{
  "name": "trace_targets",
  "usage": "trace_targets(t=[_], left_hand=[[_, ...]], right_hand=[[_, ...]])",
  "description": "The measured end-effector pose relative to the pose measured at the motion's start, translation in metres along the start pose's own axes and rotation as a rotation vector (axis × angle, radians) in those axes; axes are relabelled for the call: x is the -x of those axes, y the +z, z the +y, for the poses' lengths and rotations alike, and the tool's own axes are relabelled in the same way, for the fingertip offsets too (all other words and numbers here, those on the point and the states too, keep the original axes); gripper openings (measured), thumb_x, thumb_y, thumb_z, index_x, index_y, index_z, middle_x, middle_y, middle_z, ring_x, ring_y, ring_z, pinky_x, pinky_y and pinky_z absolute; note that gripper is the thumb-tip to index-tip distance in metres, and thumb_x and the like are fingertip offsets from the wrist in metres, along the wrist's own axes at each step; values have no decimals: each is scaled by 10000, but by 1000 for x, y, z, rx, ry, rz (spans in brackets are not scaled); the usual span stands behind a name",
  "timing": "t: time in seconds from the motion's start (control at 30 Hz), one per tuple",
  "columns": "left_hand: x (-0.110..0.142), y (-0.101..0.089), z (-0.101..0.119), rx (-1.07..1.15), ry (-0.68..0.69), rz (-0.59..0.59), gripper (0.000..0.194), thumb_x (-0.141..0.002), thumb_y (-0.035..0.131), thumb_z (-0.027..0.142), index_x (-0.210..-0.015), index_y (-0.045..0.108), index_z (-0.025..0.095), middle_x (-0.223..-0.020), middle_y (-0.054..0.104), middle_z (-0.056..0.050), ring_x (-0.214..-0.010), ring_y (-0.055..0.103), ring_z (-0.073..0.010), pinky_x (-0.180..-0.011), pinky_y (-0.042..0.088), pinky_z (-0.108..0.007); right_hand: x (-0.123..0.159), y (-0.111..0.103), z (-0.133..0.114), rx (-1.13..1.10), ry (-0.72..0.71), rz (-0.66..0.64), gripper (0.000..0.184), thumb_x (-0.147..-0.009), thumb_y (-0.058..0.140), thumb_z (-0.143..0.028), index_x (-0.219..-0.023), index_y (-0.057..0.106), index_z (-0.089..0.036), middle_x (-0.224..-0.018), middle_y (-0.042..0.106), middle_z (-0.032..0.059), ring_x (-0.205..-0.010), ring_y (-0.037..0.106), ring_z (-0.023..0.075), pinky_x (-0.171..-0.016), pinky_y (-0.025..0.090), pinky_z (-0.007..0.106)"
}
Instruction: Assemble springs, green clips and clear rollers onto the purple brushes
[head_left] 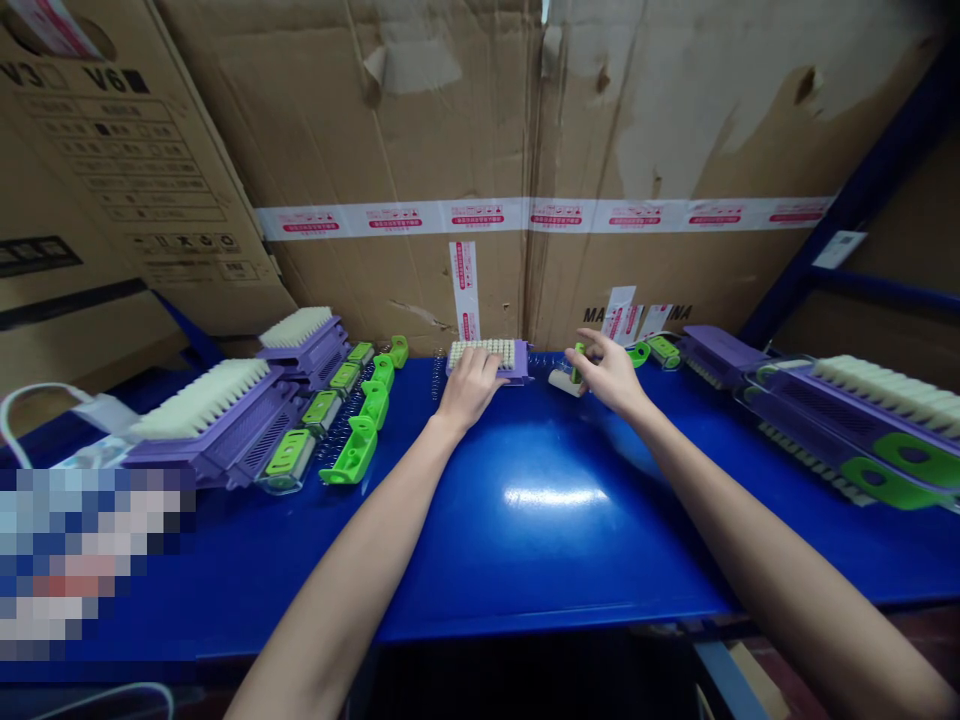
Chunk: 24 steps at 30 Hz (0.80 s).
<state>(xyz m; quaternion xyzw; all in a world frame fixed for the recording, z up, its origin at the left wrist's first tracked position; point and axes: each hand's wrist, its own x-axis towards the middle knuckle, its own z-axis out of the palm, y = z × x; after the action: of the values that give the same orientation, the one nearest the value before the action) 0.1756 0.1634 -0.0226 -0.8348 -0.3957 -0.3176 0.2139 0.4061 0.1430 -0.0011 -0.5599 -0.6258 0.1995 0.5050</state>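
Observation:
At the back of the blue table, my left hand [471,385] grips a purple brush block [520,358] with rows of pale bristles facing up. The fingers lie over its front and partly hide it. To the right, apart from the block, my right hand [609,372] pinches a small green part [577,362] between thumb and fingers. A whitish piece [564,382] shows just under that hand; whether it is joined to the green part I cannot tell. Fine coil springs [439,372] stand beside the block's left end.
Bristled purple blocks [225,410] are stacked at left, beside green-topped clear parts [289,455] and bright green brackets [358,452]. More purple assemblies [847,400] lie at right. Cardboard [397,280] walls the back of the blue table [480,560]. A white cable [30,395] runs at far left.

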Motion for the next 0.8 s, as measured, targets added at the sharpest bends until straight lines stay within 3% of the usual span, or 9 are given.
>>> trace_targets(t=[0.1,0.17,0.27,0.37,0.43,0.6,0.8], left_hand=[[1,1,-1,5,9,105,272,-866,558,357,-1008,556,125,-944,600,-131,-920,560,-259,-802,473,-382],[2,2,1,1,40,158,278,-876,537,377,-999,547,127,-919,600,-125,-899,567,-251,-779,481,-368],[1,2,8,-14,102,177,276,-884,521,394,-989,538,140,-886,599,-106,-867,577,-237,-759,486,-348],[0,1,15,-22,131,174,263,-889,511,404,-969,534,155,-861,597,-89,-841,583,-229,-747,483,-339],[0,1,18,-35,121,196,263,-892,504,411,-950,534,156,-847,596,-86,-824,584,-227,-726,478,-333],[1,3,20,-70,99,259,225,-914,478,378,-894,528,159,-801,578,-78,-777,570,-218,-675,463,-315],[3,7,22,-20,-6,307,198,-883,533,354,-948,490,172,-861,561,-87,-835,564,-224,-684,471,-324]], right_hand=[[2,-2,-7,-38,-35,-32,628,-773,598,-440,-1308,498,-127,-687,660,35,-407,539,145,-386,475,295],[2,3,-10,-76,-42,13,619,-774,595,-447,-1301,506,-135,-782,693,70,-486,598,173,-433,512,318],[2,17,-15,-9,-54,144,571,-774,604,-432,-1264,548,-145,-959,712,118,-664,673,227,-649,569,406],[2,30,-24,93,-40,242,513,-790,596,-404,-1215,593,-117,-1082,691,156,-916,676,288,-889,506,468],[5,37,-30,122,-18,267,508,-801,586,-397,-1209,598,-95,-1147,663,176,-1037,640,314,-949,468,475],[11,51,-36,158,-45,187,427,-868,488,-385,-1184,616,-129,-1109,684,153,-1051,637,323,-921,479,487],[11,54,-37,261,-326,185,577,-844,557,-305,-1393,426,-188,-1185,657,116,-1021,651,292,-869,522,434]])
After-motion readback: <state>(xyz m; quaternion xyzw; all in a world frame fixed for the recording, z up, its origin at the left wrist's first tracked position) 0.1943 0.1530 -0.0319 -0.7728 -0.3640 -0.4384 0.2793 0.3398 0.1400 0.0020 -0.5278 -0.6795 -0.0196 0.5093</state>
